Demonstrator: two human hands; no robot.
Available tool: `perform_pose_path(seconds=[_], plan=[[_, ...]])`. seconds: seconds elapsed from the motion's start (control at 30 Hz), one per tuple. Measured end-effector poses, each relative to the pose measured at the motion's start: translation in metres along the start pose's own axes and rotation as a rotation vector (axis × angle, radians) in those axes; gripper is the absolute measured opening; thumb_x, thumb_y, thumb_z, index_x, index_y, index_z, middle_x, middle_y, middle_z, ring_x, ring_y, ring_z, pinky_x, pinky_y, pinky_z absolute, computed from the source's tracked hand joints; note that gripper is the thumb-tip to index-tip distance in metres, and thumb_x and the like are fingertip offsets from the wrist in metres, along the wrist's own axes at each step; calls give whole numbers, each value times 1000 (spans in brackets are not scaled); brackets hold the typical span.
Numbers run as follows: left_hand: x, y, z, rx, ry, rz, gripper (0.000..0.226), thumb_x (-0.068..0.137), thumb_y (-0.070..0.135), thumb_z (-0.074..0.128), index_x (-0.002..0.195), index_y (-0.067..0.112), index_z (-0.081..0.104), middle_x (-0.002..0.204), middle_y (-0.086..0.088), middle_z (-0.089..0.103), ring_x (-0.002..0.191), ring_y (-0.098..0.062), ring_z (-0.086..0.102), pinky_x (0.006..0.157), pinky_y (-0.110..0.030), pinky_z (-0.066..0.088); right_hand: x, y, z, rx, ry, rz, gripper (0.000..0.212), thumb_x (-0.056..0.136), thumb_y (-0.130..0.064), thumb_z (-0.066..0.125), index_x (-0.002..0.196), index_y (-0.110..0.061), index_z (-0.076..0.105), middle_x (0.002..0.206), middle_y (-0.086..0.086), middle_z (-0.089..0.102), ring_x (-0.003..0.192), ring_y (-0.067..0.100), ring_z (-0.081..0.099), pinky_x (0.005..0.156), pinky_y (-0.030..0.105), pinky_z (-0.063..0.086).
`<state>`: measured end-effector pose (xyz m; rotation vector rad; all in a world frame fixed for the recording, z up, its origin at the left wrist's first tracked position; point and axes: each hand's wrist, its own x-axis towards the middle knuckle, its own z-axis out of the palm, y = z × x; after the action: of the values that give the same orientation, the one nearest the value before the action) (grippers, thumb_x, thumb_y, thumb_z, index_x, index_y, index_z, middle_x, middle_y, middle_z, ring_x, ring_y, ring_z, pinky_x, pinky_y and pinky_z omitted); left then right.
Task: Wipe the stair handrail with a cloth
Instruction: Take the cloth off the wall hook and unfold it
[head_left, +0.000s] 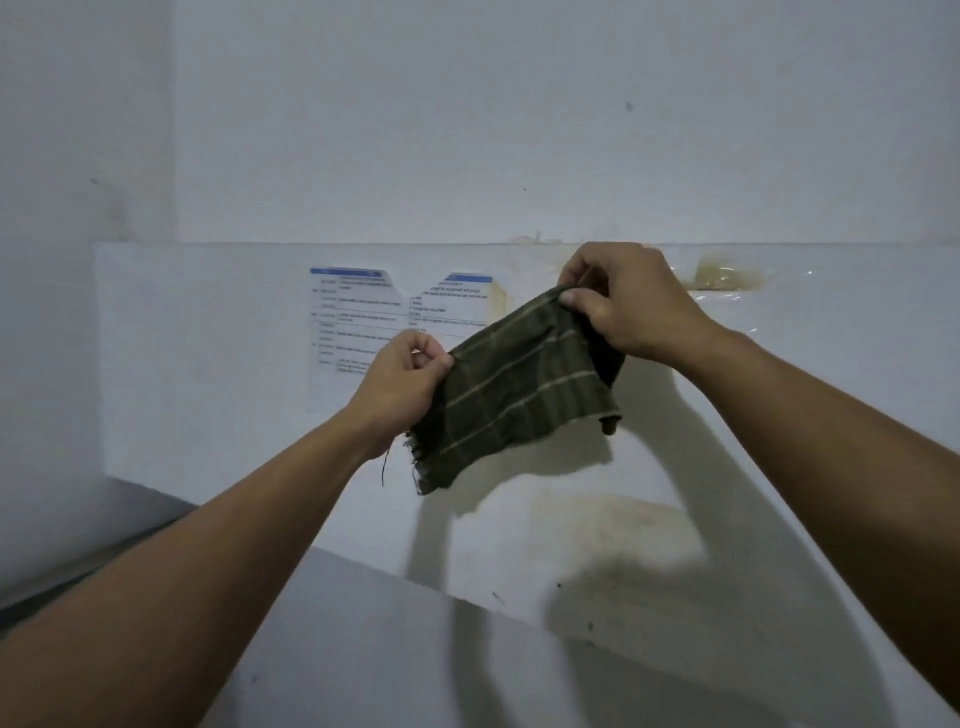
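A dark green cloth (519, 395) with pale stripes and frayed edges hangs stretched between both hands in the middle of the head view. My left hand (400, 384) pinches its lower left corner. My right hand (623, 301) pinches its upper right corner, higher up. The cloth is held in the air in front of a white wall. No stair handrail shows in this view.
A white wall (519, 130) fills the view, with a raised white panel (208, 338) below a ledge. A printed paper sheet (358, 322) is stuck on the panel. Yellowish stains (722, 273) mark the panel at the right. A grey surface (130, 509) runs at the lower left.
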<state>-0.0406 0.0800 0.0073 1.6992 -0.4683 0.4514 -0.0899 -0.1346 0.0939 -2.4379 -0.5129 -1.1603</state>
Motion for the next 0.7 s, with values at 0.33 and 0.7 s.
perform_pose_path(seconds=[0.33,0.7], plan=[[-57,-21,-187,138,129,-42,23,94,-1,50,79,16,52,78,-11,57,64,-19,46,47,-15,37,30,-95,137,303,-258,-205,16,84,-6,61,80,-20,56,74,-6,62,70,11,57,62,24,38],[-162,-18,-403,507,435,-325,23,87,2,61,101,18,69,103,-6,64,87,-15,62,57,-14,52,44,-314,315,647,-530,-422,16,90,-14,53,99,-18,65,97,-2,64,93,16,59,77,27,43]])
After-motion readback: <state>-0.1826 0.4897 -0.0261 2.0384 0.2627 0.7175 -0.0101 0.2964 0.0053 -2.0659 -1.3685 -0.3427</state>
